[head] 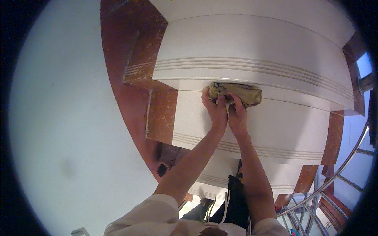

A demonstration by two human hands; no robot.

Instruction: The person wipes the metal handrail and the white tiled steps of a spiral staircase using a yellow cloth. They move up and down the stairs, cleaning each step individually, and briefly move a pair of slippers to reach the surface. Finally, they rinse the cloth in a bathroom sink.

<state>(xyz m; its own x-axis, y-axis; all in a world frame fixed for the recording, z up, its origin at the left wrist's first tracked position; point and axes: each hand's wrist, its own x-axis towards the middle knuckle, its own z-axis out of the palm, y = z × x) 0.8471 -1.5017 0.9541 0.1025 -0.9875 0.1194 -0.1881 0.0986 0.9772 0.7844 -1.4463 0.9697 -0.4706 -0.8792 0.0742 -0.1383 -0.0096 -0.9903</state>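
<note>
A bunched tan cloth [245, 92] lies on a cream-tiled stair tread [280, 126], against the foot of the riser behind it. My left hand [216, 110] grips its left end, with the fingers curled around the fabric. Close beside it, my right hand [238, 113] has its fingers on the middle of the cloth and holds it too. Some of the right fingers are hidden under the hand. The rest of the cloth stretches out to the right, slightly crumpled.
Cream steps with grooved nosings [189, 62] rise ahead, edged in reddish-brown tile [161, 115]. A dark red skirting [130, 115] follows the white wall [65, 118] on the left. A metal railing [333, 178] curves along the right. Lower steps lie below my arms.
</note>
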